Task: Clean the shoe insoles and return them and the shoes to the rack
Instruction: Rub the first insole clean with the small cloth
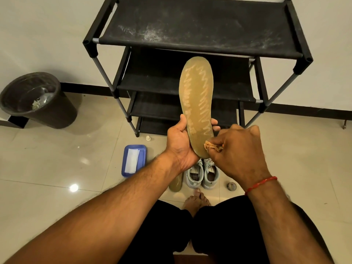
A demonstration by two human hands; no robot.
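Observation:
My left hand (180, 141) grips the heel end of a tan insole (197, 96), which stands upright in front of the black shoe rack (198, 27). My right hand (240, 147) pinches a small crumpled brownish wipe (211, 146) against the insole's lower edge. On the floor below lie a pair of light blue shoes (202, 174) and, left of them, a second insole (176, 184), partly hidden by my left wrist.
A blue tray (142, 155) holding white wipes sits on the tiled floor left of the shoes. A dark waste bin (55, 111) stands at the left wall. A small round lid (231, 186) lies right of the shoes, a small white bottle (148, 138) near the rack's foot.

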